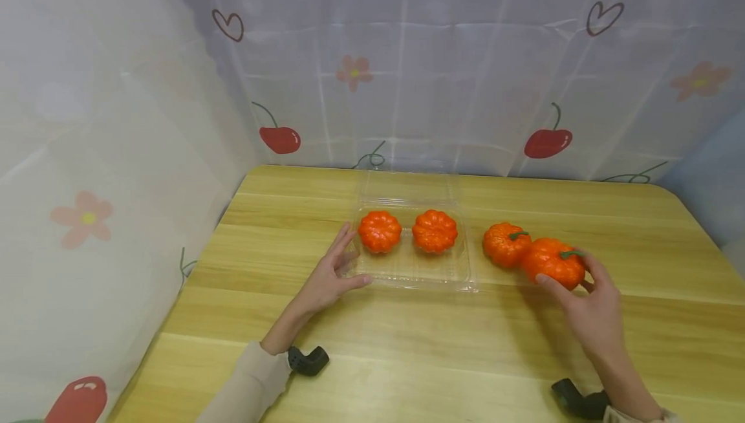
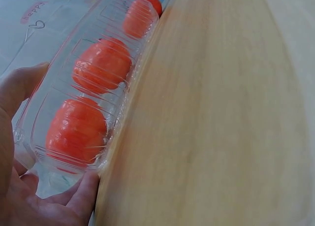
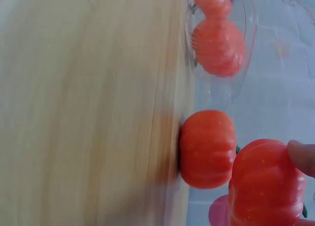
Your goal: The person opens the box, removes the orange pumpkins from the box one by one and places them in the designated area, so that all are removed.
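Note:
Two small orange toy pumpkins sit in the back half of a clear plastic clamshell box [image 1: 419, 274], the left pumpkin [image 1: 379, 232] near its wall and the right pumpkin [image 1: 434, 231] beside it. At the box's left front corner is my left hand [image 1: 328, 281], fingers spread and extended along the side. My right hand [image 1: 596, 310] grips another pumpkin [image 1: 553, 262] with a green stem between thumb and fingers; in the right wrist view this held pumpkin [image 3: 266, 184] is above the table. Just left of it, a stemmed pumpkin [image 1: 505, 244] stands on the table.
The box's clear lid [image 1: 409, 185] is folded back toward the rear. A printed curtain [image 1: 431, 54] hangs behind the wooden table [image 1: 407, 345], another sheet at the left. Dark curved wrist mounts [image 1: 308, 361] show at both wrists.

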Tool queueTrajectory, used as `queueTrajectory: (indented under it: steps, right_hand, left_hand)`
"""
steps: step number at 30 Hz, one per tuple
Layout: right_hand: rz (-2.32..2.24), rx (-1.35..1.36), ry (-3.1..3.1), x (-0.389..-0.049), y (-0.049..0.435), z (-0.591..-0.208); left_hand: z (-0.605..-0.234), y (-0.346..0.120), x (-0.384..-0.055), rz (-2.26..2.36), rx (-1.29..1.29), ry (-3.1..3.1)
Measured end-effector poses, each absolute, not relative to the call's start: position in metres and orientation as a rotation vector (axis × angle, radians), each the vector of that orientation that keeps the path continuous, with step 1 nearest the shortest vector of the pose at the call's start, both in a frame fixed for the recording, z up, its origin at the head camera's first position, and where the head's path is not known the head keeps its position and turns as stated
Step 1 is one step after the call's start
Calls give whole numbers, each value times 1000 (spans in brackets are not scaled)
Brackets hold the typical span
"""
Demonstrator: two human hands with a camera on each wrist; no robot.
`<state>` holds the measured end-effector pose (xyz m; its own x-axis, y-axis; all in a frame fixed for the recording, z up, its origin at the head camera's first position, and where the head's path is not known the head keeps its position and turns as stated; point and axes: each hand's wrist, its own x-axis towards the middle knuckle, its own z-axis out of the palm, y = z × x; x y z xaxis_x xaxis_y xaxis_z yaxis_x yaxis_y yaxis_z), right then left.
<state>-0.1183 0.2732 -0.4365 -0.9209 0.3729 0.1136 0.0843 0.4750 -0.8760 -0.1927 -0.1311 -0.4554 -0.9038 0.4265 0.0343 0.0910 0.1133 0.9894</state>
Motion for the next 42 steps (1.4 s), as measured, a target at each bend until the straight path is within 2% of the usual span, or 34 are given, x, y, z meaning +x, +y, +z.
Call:
queueTrajectory:
  steps: [12, 42]
  right_hand:
    - [1414, -466, -2489, -135, 300, -446]
    - [1429, -419, -2625, -155, 313, -461]
  left_hand:
    - [-455, -132, -192, 1870, 524, 2124]
    - [-453, -131, -193, 1865, 510, 2121]
